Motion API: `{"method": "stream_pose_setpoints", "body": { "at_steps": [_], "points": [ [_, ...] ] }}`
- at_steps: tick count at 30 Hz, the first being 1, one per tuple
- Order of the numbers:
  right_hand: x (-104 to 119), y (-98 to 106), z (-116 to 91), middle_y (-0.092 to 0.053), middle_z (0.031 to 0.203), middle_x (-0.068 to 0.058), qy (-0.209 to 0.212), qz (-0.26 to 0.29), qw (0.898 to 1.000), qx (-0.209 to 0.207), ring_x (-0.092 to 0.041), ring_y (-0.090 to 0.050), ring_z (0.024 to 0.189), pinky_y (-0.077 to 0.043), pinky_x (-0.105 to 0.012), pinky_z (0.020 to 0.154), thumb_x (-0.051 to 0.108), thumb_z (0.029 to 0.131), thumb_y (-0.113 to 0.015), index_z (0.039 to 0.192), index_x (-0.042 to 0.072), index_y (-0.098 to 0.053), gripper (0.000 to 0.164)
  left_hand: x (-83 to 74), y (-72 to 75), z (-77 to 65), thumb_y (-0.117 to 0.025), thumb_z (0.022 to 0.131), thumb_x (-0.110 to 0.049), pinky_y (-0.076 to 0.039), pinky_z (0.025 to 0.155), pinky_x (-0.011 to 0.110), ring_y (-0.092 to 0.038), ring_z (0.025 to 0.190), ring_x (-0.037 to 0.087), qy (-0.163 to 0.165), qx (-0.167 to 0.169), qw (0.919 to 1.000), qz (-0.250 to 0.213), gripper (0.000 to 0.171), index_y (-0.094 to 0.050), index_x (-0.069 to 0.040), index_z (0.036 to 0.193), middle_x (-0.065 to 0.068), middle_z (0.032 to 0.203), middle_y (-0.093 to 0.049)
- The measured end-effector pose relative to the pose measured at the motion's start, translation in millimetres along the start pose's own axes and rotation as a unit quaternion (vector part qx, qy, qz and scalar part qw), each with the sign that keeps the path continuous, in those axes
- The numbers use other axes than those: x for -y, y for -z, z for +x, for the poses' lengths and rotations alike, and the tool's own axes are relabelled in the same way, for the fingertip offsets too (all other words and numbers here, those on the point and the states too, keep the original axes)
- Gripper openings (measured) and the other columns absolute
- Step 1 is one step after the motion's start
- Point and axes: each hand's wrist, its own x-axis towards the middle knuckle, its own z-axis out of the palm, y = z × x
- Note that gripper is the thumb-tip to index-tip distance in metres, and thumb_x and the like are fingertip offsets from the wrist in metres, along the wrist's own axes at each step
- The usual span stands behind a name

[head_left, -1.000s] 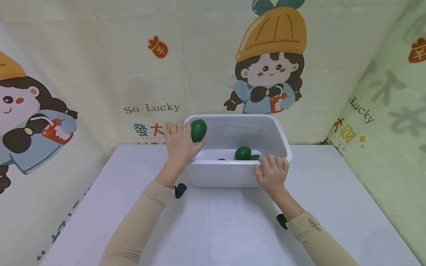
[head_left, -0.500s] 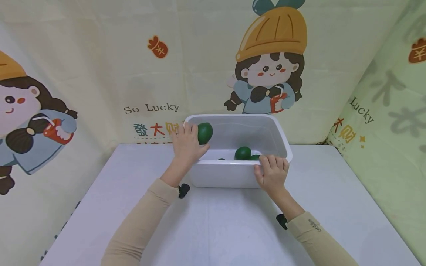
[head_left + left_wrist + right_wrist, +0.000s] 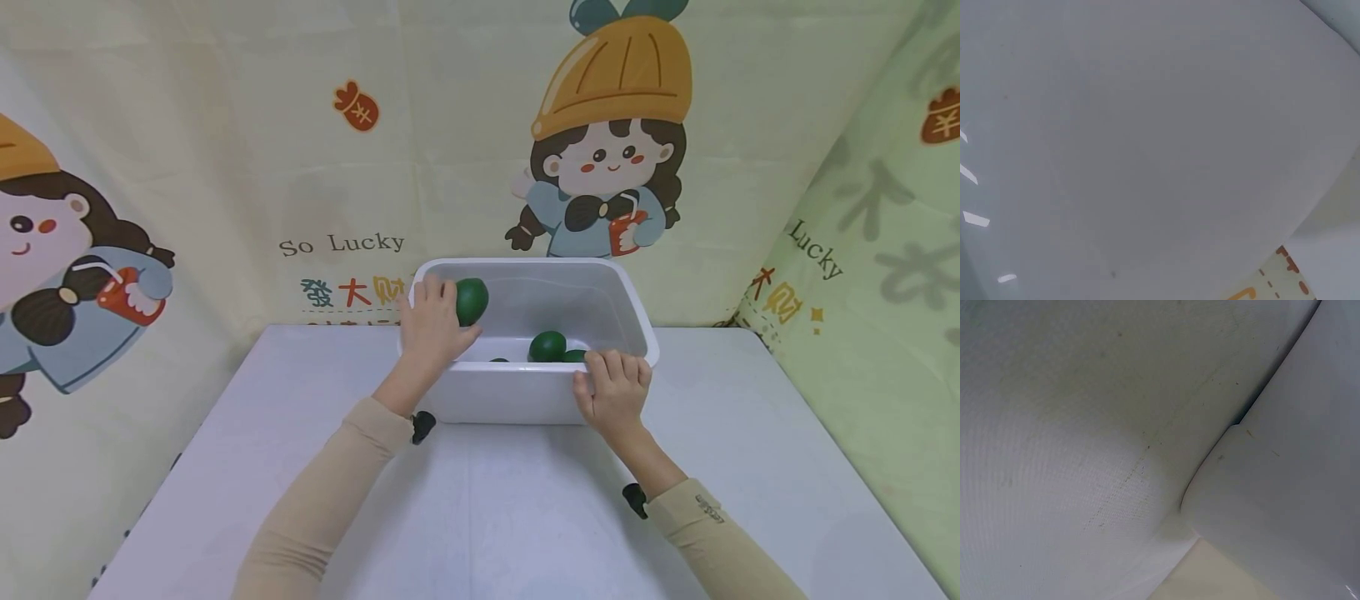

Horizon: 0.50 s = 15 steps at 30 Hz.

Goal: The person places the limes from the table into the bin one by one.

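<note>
A white rectangular plastic bin (image 3: 502, 396) stands towards the back of the table. My left hand (image 3: 432, 327), at the bin's left end, holds a smooth, dark green, egg-shaped fruit (image 3: 472, 302) whose exact kind is unclear. Fingers hide part of this fruit, which is above the bin's floor and within its opening. With curled fingers, my right hand (image 3: 617, 387) grips the bin's front rim near the right corner. Another green fruit (image 3: 547, 346) lies inside, beside a partly hidden one (image 3: 574, 356). Only the top of a further green thing (image 3: 499, 360) shows over the front rim.
The white table (image 3: 480, 508) extends in front of the bin and to both sides. Behind it hangs a printed cloth (image 3: 450, 167), with more cloth at left and right. Pale bin wall (image 3: 1160, 150) fills most of the left wrist view; the right wrist view shows bin wall (image 3: 1291, 487) against the tabletop.
My left hand has moved right and slightly down with the green fruit, from the bin's left edge further over its opening. The right hand stays on the rim.
</note>
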Motion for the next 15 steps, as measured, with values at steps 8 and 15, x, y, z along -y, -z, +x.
{"method": "stream_pose_setpoints", "body": {
  "at_steps": [8, 15],
  "points": [
    [0.2, 0.2, 0.4, -0.05, 0.074, -0.011, 0.0, 0.001, 1.0, 0.001, -0.031, -0.04, 0.07, -0.025, -0.045, 0.071, 0.034, 0.089, -0.039, 0.082, 0.004, -0.055, 0.035, -4.5, 0.8, 3.1, -0.057, 0.076, -0.058, -0.034, 0.088, 0.049, -0.039, 0.108, 0.028, 0.0, 0.009, 0.9998, 0.018, 0.074, -0.041, -0.006, 0.126, 0.012, 0.117, -0.041],
    [0.4, 0.2, 1.0, -0.049, 0.074, -0.011, 0.003, 0.0, 1.0, -0.004, -0.03, -0.04, 0.069, -0.025, -0.045, 0.07, 0.033, 0.089, -0.04, 0.081, 0.004, -0.055, 0.034, -7.8, -1.7, 5.9, -0.057, 0.076, -0.058, -0.035, 0.087, 0.048, -0.037, 0.111, 0.027, -0.001, 0.008, 0.9996, 0.028, 0.075, -0.041, -0.005, 0.127, 0.013, 0.118, -0.04]
  ]
}}
